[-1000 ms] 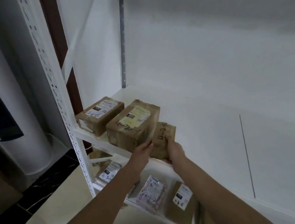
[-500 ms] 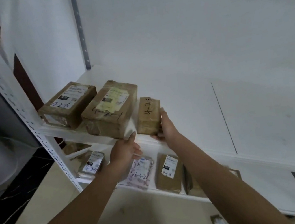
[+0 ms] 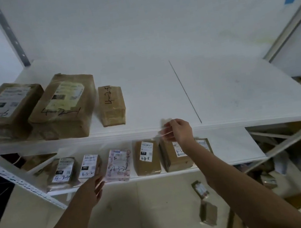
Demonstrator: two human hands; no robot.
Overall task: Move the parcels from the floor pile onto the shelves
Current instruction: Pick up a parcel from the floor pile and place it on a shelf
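Three brown parcels stand on the upper white shelf (image 3: 220,92): a labelled one (image 3: 6,109) at far left, a bigger one marked 4-2-1 (image 3: 63,106), and a small one marked 4-2-5 (image 3: 112,104) standing free. My right hand (image 3: 177,132) hovers at the shelf's front edge, right of the small parcel, fingers apart and blurred, holding nothing. My left hand (image 3: 92,189) hangs lower, in front of the lower shelf, fingers loose and empty. Two small parcels (image 3: 200,189) (image 3: 208,213) lie on the floor below my right arm.
The lower shelf (image 3: 233,146) holds a row of several labelled parcels (image 3: 146,157). A perforated white upright (image 3: 20,182) runs at the left. More parcels and clutter (image 3: 292,163) lie on the floor at right. The upper shelf's right half is bare.
Both hands have let go of the small 4-2-5 parcel, which stays on the upper shelf. My right hand drew back rightward, my left hand dropped. The view swung right.
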